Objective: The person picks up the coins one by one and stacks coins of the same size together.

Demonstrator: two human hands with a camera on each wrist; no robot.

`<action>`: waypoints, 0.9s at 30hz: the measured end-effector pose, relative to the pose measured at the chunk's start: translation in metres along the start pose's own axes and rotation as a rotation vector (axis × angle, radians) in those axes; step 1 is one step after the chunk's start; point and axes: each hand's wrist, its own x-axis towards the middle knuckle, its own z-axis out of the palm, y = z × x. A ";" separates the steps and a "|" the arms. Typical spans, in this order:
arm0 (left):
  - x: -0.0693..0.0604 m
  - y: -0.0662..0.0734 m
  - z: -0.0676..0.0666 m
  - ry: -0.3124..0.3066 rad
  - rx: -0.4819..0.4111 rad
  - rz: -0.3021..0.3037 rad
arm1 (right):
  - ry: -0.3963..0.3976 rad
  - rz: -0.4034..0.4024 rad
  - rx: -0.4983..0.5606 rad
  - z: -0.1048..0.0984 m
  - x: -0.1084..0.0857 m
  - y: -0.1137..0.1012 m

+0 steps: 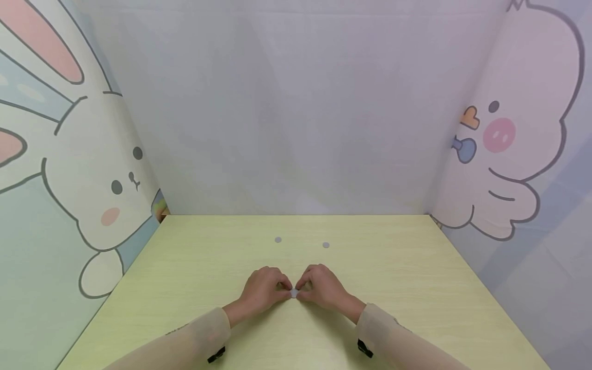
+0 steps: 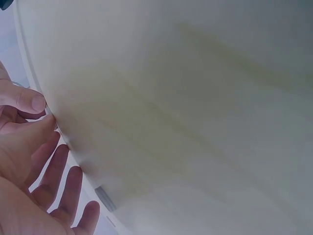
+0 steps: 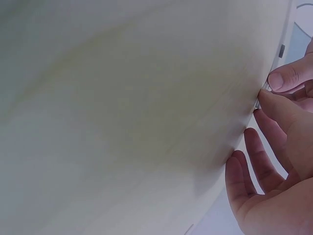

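A small round grey disc [image 1: 294,293] lies on the table between my two hands, its edges covered by fingertips. My left hand [image 1: 264,291] pinches its left edge with thumb and index finger. From the other side my right hand [image 1: 322,289] grips the right edge the same way. In the left wrist view, the other fingers [image 2: 70,188] of that hand are spread, with tips close to the tabletop. Whether the disc is a coin cannot be told. Farther back lie two similar grey discs, the left disc [image 1: 278,240] and the right disc [image 1: 326,245], apart from both hands.
The pale yellow-green table [image 1: 208,241] spreads out around both hands. A white cloth [image 1: 296,113] hangs along its back edge. Printed side panels carry a rabbit [image 1: 92,195] on the left and a chick [image 1: 522,103] on the right.
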 end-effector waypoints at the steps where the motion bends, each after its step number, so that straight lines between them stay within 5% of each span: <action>1: 0.000 0.000 0.000 0.000 -0.001 -0.002 | 0.000 0.000 0.000 0.000 0.000 0.000; 27: 0.000 -0.002 0.001 0.006 0.001 0.021 | -0.007 0.006 0.016 -0.002 -0.001 -0.002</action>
